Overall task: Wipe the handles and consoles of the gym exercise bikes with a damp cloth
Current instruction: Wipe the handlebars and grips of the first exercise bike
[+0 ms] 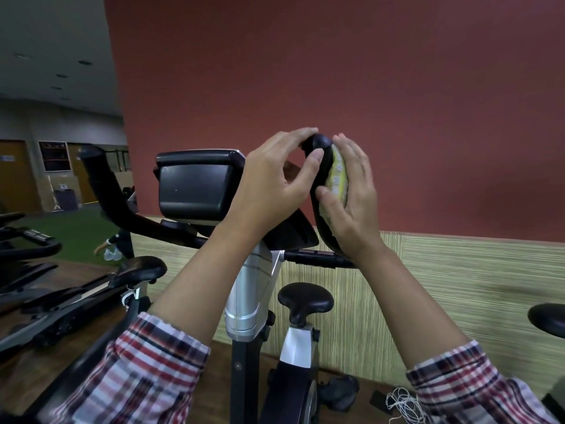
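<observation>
Cloth (337,175) mostly behind right hand (354,197)

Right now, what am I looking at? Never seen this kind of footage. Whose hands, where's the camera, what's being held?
One picture, from a camera worn on a person's head, looking forward and down. No robot: a person's two bare hands at a gym exercise bike. The right hand wraps a yellow-green cloth round the bike's black right handle. The left hand holds the top of that handle, steadying it. Left of the hands sits the bike's console, its screen dark. The saddle is below. White cables lie on the floor.
</observation>
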`<state>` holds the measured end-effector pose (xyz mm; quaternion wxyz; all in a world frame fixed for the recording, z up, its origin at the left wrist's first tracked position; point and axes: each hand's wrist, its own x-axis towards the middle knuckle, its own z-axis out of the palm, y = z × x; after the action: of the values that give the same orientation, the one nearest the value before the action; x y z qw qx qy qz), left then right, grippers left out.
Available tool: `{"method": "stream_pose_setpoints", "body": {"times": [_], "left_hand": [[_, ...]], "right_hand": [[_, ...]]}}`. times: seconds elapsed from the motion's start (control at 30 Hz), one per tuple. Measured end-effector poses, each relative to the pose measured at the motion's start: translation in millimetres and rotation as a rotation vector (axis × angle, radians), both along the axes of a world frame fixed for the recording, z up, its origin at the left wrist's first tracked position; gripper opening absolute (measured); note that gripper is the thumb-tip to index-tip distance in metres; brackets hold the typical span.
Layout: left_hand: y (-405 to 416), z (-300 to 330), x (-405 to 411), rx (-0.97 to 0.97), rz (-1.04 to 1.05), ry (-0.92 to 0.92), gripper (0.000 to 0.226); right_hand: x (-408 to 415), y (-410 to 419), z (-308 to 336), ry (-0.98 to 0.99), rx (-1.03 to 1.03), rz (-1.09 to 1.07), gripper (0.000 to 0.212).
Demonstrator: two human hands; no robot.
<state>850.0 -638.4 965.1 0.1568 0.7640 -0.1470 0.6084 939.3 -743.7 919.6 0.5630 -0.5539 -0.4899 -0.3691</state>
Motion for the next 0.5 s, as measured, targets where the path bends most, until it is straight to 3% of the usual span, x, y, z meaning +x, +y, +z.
{"method": "stream_pose_setpoints", "body": {"times": [0.1,0.3,0.5], "left_hand": [[0.9,0.6,-0.4,-0.025,-0.03,0.025,0.03],[2.9,3.9,-4.7,-0.166,-0.176,0.06,0.024],[4.3,2.0,-4.3,-0.223,-0.227,0.09,0.022]], "right_hand": [[3.9,-2.0,-3.7,-0.025,-0.027,-0.044,0.066],[-4.8,12.0,22.9,-0.162,0.221,-0.198,0.051],[-7.5,17.2,3.0,-0.199,0.211,-0.269,0.06]]}}
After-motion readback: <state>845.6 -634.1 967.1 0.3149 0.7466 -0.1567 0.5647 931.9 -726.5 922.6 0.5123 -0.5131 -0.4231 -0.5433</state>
